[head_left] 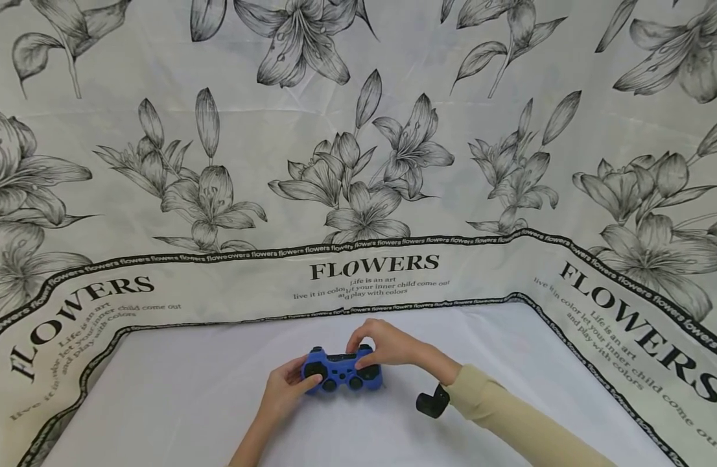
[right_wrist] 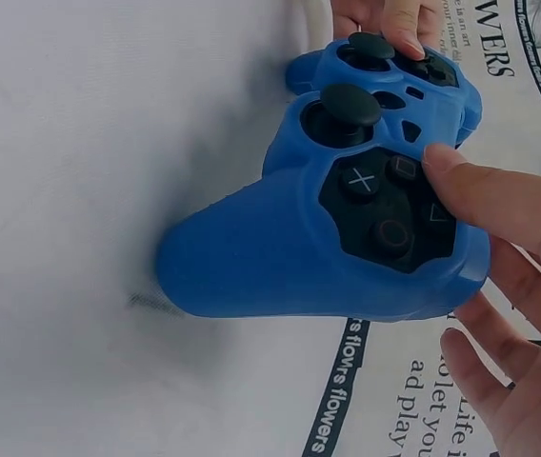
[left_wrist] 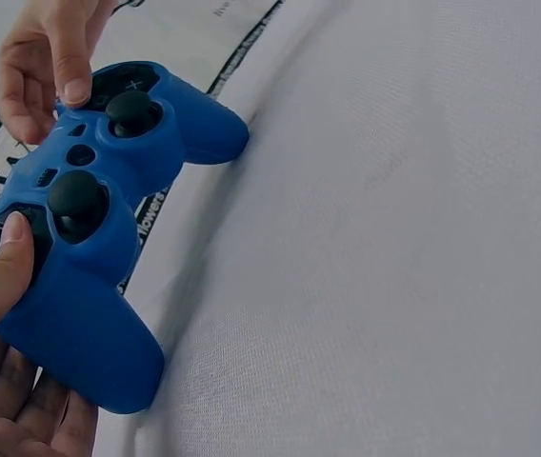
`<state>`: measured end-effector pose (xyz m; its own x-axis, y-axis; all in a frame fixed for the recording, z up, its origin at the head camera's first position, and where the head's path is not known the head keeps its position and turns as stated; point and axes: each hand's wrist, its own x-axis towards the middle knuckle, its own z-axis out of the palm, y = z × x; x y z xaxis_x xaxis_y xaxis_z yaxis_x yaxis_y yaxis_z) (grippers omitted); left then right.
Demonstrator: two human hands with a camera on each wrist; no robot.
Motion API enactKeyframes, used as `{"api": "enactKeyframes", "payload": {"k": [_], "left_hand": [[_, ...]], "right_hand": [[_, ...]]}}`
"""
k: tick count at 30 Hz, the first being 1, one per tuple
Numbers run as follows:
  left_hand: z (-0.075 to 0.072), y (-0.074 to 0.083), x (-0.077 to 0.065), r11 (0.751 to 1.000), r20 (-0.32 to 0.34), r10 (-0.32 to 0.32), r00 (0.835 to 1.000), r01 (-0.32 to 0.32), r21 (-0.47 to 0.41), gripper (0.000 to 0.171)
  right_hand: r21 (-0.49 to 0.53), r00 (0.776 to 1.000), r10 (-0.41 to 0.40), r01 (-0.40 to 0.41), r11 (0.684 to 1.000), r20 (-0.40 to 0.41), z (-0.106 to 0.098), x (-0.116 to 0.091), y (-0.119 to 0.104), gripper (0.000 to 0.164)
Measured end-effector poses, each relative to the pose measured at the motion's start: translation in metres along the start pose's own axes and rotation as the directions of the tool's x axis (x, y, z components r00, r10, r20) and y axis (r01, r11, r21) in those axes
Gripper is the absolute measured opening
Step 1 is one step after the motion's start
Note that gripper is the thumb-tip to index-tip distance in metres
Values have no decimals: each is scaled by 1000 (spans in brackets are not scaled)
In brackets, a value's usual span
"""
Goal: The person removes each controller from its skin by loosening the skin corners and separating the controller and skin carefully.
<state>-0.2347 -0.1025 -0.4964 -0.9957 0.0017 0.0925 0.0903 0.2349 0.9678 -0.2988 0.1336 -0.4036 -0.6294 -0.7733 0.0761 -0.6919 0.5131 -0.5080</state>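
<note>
A blue game controller (head_left: 342, 374) with black thumbsticks is held just in front of the person, above the white cloth. The left hand (head_left: 281, 391) grips its left end, thumb on the directional pad (left_wrist: 32, 228) and fingers curled underneath. At the other end the right hand (head_left: 387, 344) pinches the controller's upper edge. In the right wrist view the right thumb (right_wrist: 470, 186) lies beside the square button (right_wrist: 403, 168), while the other fingers reach behind the body. The controller's underside is hidden.
White cloth (head_left: 177, 389) covers the table. Behind and on both sides stands a curtain (head_left: 387, 214) printed with lilies and the word FLOWERS. A small black device (head_left: 432, 403) is by the right wrist, next to a beige sleeve (head_left: 504, 408).
</note>
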Motion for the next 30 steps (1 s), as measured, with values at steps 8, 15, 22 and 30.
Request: {"api": "enactKeyframes", "payload": {"k": [8, 15, 22, 30], "left_hand": [[-2, 3, 2, 1000, 13, -6, 1000, 6, 6, 64], [-1, 9, 5, 1000, 43, -12, 999, 11, 20, 66], [1, 6, 7, 1000, 39, 6, 999, -7, 13, 65], [3, 5, 7, 1000, 53, 10, 999, -8, -27, 61]], "right_hand": [[-64, 1000, -13, 14, 998, 15, -2, 2, -3, 22], [-101, 999, -38, 38, 994, 4, -2, 2, -3, 21], [-153, 999, -38, 36, 988, -11, -1, 1, -8, 15], [-165, 999, -22, 28, 986, 35, -4, 4, -14, 4]]}}
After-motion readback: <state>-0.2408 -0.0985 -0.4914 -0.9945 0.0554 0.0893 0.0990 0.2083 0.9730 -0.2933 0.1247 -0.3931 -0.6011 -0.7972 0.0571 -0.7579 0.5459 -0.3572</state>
